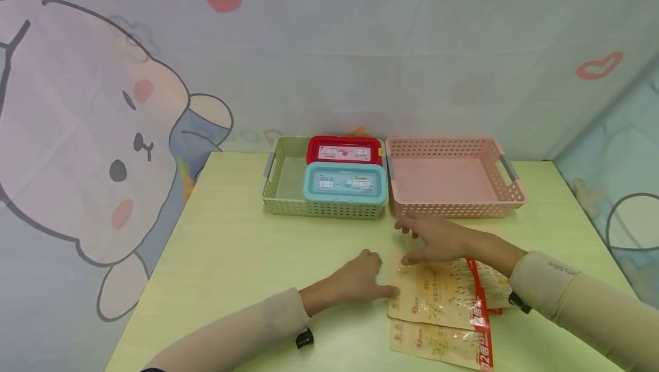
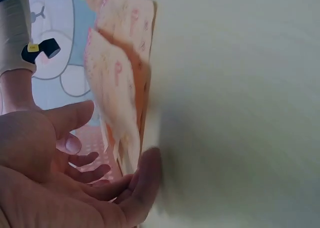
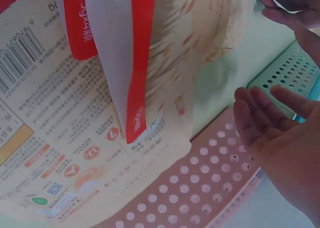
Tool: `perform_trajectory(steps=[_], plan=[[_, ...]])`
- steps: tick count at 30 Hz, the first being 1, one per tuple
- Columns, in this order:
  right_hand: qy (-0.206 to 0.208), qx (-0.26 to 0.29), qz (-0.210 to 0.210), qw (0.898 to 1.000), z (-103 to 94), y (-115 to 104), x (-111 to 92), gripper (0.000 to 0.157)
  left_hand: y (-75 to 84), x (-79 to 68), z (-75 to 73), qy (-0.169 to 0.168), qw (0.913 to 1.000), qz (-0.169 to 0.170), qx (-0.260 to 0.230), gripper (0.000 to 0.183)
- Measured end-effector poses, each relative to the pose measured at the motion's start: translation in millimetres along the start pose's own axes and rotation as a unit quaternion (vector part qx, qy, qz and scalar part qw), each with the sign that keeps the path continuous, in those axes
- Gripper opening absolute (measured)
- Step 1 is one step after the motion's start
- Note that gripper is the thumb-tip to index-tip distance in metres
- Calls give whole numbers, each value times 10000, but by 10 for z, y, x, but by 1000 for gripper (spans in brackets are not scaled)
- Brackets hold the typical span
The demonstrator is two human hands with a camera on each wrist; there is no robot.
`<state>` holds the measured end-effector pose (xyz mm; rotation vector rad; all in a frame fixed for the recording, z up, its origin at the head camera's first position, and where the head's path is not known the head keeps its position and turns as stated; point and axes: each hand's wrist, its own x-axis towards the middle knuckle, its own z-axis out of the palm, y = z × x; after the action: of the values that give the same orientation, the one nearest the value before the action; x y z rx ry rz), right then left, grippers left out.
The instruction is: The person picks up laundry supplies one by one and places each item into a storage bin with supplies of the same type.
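Note:
Yellowish flat pouches (image 1: 432, 297) with red edges lie overlapped on the table, one farther back at the right. My left hand (image 1: 355, 280) is beside the stack's left edge, thumb extended to the top pouch's corner and other fingers bent loosely. In the left wrist view, the pouches (image 2: 112, 77) stand slightly apart at their edges, just past the left hand's fingers (image 2: 147, 180). Over the stack's far edge hovers my right hand (image 1: 435, 237), its fingers loosely bent with nothing between them. In the right wrist view, a pouch's printed back (image 3: 55, 143) shows a barcode.
Behind the hands stands a pink perforated basket (image 1: 437, 177). Touching its left side is a green basket (image 1: 288, 180), which holds a red-lidded box (image 1: 345, 149) and a light-blue-lidded box (image 1: 345, 183). A printed cloth (image 1: 329, 63) hangs behind the table.

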<state>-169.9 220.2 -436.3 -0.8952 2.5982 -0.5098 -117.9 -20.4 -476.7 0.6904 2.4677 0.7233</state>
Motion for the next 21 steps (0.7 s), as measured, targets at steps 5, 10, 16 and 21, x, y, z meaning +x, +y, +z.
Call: perform_trajectory(steps=[5, 10, 16, 21], plan=[[-108, -191, 0, 9998, 72, 19, 10, 69, -4, 59, 38, -132, 9984, -100, -548, 62], [-139, -303, -21, 9994, 122, 46, 3, 59, 22, 85, 36, -424, 9913, -261, -1218, 61], [-281, -152, -18, 9995, 151, 88, 3, 46, 22, 47, 2, -809, 9720, -447, -2161, 57], [-423, 125, -103, 9990, 145, 115, 15, 42, 13, 25, -22, -923, 9620, -497, -2520, 62]])
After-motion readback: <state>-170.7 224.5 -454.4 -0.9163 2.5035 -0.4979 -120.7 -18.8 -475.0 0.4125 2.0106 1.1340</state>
